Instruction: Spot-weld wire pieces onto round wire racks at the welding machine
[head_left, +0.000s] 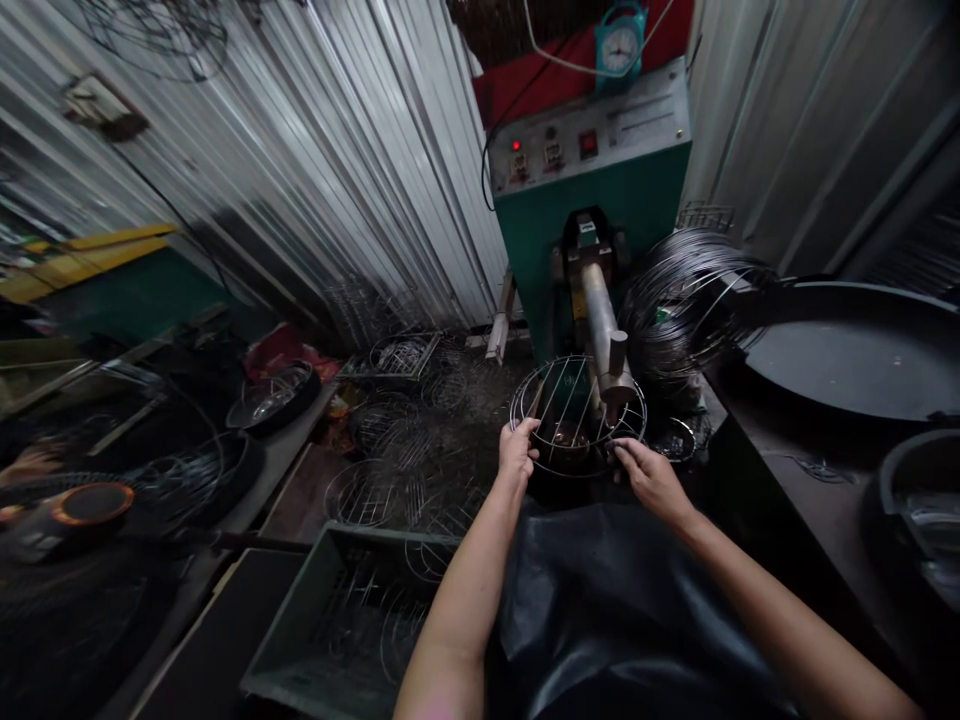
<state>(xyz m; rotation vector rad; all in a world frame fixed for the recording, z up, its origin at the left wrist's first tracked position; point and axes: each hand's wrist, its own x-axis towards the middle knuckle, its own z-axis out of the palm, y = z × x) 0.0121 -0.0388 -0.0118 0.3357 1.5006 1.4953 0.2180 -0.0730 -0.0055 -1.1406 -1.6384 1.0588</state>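
Note:
A round wire rack point(566, 400) with parallel bars lies roughly level at the spot-welding machine point(592, 190). The machine's thick metal arm and electrode point(616, 378) come down over the rack's right part. My left hand point(517, 452) is closed on the near left rim. At the near right rim, my right hand point(646, 478) is closed, with thumb and fingers pinching the wire close to the electrode. Whether it also holds a small piece there, I cannot tell. A small copper-coloured bowl shape point(570, 440) shows below the bars.
A wire coil point(690, 300) sits right of the machine, beside a large shallow pan point(847, 350) and a dark tub point(922, 510). Several wire racks point(405, 440) lie at left, behind a green crate point(300, 610). Another person's hand point(34, 465) shows at far left.

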